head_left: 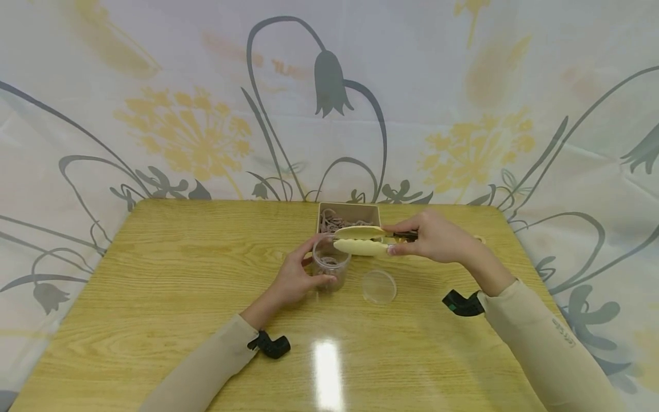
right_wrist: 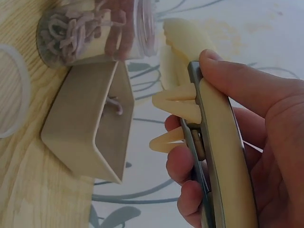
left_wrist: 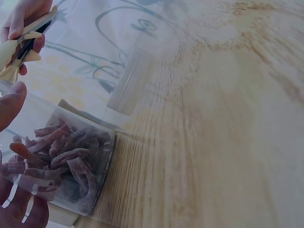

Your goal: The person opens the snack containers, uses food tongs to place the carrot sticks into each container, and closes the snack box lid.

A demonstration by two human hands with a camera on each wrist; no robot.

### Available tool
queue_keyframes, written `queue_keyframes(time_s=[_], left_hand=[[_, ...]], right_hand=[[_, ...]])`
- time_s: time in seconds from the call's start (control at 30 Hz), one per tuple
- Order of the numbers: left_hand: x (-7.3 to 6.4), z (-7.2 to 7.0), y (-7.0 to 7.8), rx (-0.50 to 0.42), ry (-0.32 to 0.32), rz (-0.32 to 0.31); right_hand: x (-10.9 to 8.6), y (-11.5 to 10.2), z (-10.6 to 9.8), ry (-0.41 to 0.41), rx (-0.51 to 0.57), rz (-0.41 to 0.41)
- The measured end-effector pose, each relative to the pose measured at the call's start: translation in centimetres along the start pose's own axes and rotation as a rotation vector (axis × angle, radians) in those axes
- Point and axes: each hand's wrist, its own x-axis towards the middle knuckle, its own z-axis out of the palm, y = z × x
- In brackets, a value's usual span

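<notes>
And there we were, well into it: the clear jar, near the middle of the bench towards its far edge, already held a good heap of brownish strips, though how full it was we couldn't say for sure. More strips lay in the beige box, right up by the far edge behind the jar, so by our reading the filling was part done. The round lid lay flat on the bench, off the jar, nearer the near edge; closing up looked to be left as well.

Now the hands! Our left hand reached in from the near edge, left of centre, its fingers wrapped round the jar's side, thumb towards us. Our right hand came in from the near right corner, and what a grip: thumb along one handle, fingers curled round the other, grasping the pale yellow tongs. They pointed left, heads slightly parted, tips at the jar's mouth. Whether anything sat between those heads, we couldn't tell.
</notes>
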Motion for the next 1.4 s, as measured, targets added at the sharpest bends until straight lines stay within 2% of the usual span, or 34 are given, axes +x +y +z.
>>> queue_keyframes(time_s=[0.17,0.23,0.3,0.47,0.5,0.53,0.77,0.9,1.2,1.3,1.4], left_hand=[[0.0,0.1,-0.1,-0.004,0.0,-0.001],[0.1,0.3,0.0,-0.003,-0.002,-0.02],[0.0,0.3,0.5,-0.007,0.0,-0.024],[-0.4,0.2,2.9,-0.017,-0.004,-0.017],[-0.4,0.1,2.9,-0.018,-0.007,-0.016],[-0.5,0.1,3.4,-0.018,-0.009,-0.017],[-0.6,0.1,3.6,-0.021,-0.019,-0.001],[-0.6,0.0,3.6,-0.027,-0.023,0.007],[-0.6,-0.2,3.6,-0.029,-0.015,-0.008],[-0.7,-0.3,3.6,-0.031,-0.015,-0.008],[-0.6,-0.3,3.7,-0.034,-0.015,-0.005]], right_hand=[[0.0,0.2,-0.1,0.036,0.007,0.078],[0.3,0.5,-0.1,0.056,0.003,0.097],[0.6,0.9,0.0,0.067,-0.008,0.116],[1.5,2.1,0.4,0.065,-0.076,0.135],[1.8,2.2,0.4,0.058,-0.097,0.138],[2.0,2.4,0.4,0.049,-0.126,0.142],[3.7,2.5,-0.2,-0.076,-0.361,0.184],[4.7,2.1,-0.7,-0.159,-0.435,0.211],[7.4,0.8,-0.7,-0.303,-0.58,0.241],[7.8,0.5,-0.4,-0.311,-0.593,0.232],[7.9,0.6,0.0,-0.302,-0.559,0.231]])
